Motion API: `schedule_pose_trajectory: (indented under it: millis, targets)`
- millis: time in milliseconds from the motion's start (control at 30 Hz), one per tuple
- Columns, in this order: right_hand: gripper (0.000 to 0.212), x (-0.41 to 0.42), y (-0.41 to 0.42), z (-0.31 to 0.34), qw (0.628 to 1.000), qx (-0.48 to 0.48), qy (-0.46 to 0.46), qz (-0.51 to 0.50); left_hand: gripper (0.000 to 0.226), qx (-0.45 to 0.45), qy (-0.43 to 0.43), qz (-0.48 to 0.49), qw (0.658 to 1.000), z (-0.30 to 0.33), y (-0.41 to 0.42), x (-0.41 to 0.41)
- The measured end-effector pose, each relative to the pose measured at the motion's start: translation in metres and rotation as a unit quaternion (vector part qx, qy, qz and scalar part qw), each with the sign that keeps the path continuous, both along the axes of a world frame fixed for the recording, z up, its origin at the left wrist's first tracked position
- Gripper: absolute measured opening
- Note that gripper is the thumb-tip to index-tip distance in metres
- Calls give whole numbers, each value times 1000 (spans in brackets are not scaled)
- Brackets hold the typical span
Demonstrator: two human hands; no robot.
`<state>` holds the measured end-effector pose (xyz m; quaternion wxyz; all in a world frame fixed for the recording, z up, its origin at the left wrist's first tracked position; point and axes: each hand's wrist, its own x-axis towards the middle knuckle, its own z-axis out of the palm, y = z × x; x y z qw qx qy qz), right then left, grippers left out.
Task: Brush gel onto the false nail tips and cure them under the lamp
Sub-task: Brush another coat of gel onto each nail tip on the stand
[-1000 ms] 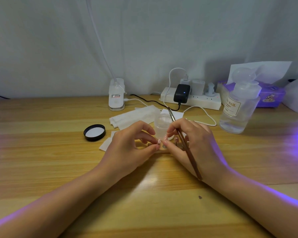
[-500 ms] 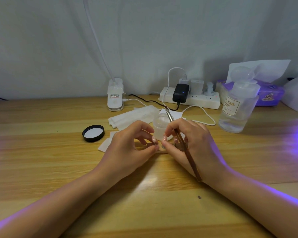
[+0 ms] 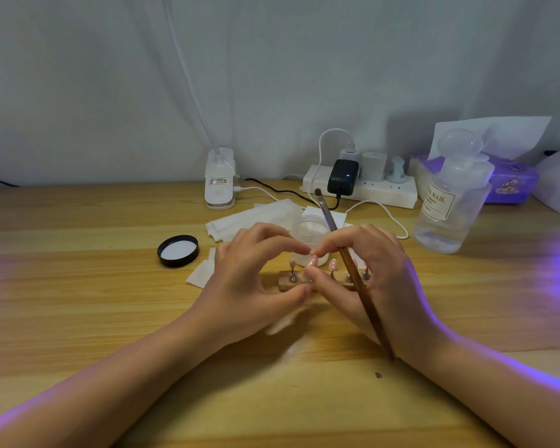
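Note:
A small wooden stand (image 3: 284, 283) with metal pegs lies in the middle of the table, with pink false nail tips on some pegs (image 3: 333, 264). My left hand (image 3: 246, 276) and my right hand (image 3: 382, 279) meet over one pink nail tip (image 3: 313, 261). The index fingertips of both hands touch above it. My right thumb is just below it, and my left thumb rests at the stand's front edge. A brown brush (image 3: 356, 279) lies gripped across my right hand, bristles pointing up and away. The open gel jar (image 3: 307, 228) stands just behind the fingers.
A black jar lid (image 3: 178, 250) lies to the left, white wipes (image 3: 256, 215) behind the hands. At the back stand a white clip lamp base (image 3: 220, 179), a power strip (image 3: 379, 192), a clear pump bottle (image 3: 450, 205) and a purple tissue box (image 3: 511, 181). Purple light falls at the right edge.
My hands have drawn slightly apart, so the stand and its pegs show between them. My left thumb has dropped from the nail tip to the stand's front.

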<state>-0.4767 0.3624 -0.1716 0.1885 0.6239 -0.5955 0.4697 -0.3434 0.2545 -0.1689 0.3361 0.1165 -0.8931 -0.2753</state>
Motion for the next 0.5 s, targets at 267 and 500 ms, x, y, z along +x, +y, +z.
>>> schedule_pose_trajectory:
  millis: [267, 500]
  targets:
    - [19, 2, 2, 2, 999, -4, -23, 34, 17, -36, 55, -18, 998, -3, -1, 0]
    - [18, 0, 7, 18, 989, 4, -142, 46, 15, 38, 133, -29, 990, 0, -4, -1]
